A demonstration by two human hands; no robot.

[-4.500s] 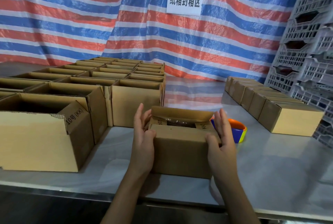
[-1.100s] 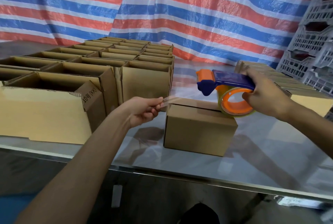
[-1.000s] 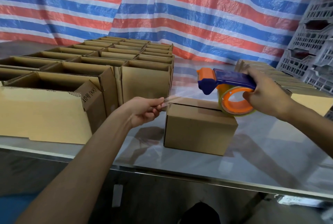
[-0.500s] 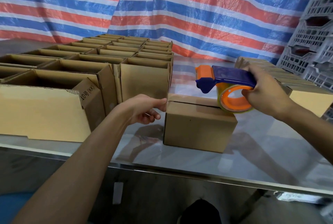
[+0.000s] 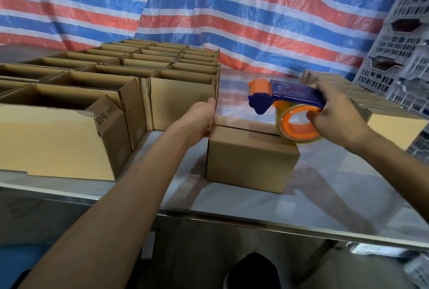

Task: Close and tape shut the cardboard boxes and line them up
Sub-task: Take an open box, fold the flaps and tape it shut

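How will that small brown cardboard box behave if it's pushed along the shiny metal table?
The small brown cardboard box would probably slide easily, since the metal table looks smooth and glossy. Low and wide, it seems unlikely to tip.

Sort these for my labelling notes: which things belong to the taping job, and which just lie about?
In the job: closed box, tape dispenser, left hand, right hand, open boxes, finished boxes.
Lying about: plastic crates, striped tarp.

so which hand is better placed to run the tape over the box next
Right, probably. The right hand grips the tape dispenser, its roll at the top right edge of the box. The left hand rests against its left end, steadying it.
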